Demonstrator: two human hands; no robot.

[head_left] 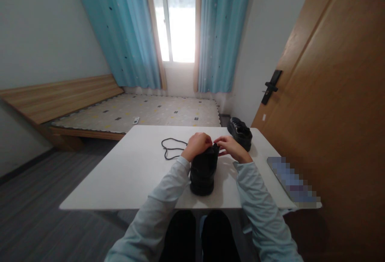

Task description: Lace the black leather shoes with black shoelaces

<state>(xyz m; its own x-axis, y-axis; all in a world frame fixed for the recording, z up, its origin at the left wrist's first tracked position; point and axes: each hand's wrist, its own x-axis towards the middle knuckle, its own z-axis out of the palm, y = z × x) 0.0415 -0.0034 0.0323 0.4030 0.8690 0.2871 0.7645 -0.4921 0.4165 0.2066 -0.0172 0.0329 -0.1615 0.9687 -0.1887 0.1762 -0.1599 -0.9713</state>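
We are sitting at the white rectangular table (126,173) in the lower middle of the frame, and we are working on the black leather shoe (203,171) that is standing just below centre with its far end under our hands. Our left hand (197,145) is curling over the upper left of the shoe's opening, fingers bent and pressing on it. Our right hand (231,148) is coming in from the right, and its fingertips seem to be pinching something at the top edge of the shoe; whether that is a lace end or the tongue we cannot tell, since it is too small and dark.

A loose black shoelace (171,149) is lying in a loop on the table to the left of our left hand, apart from the shoe. A second black shoe (240,133) is sitting towards the table's far right corner, close behind our right hand.

We are judging the risks as these. The shoe is resting near the table's front edge, so a hard tug could be dragging it off. The dark eyelets are hard to see against the bright window (176,17) at the top centre, so we could be missing one. Our right elbow could be nudging the flat blurred object (293,183) at the lower right edge.
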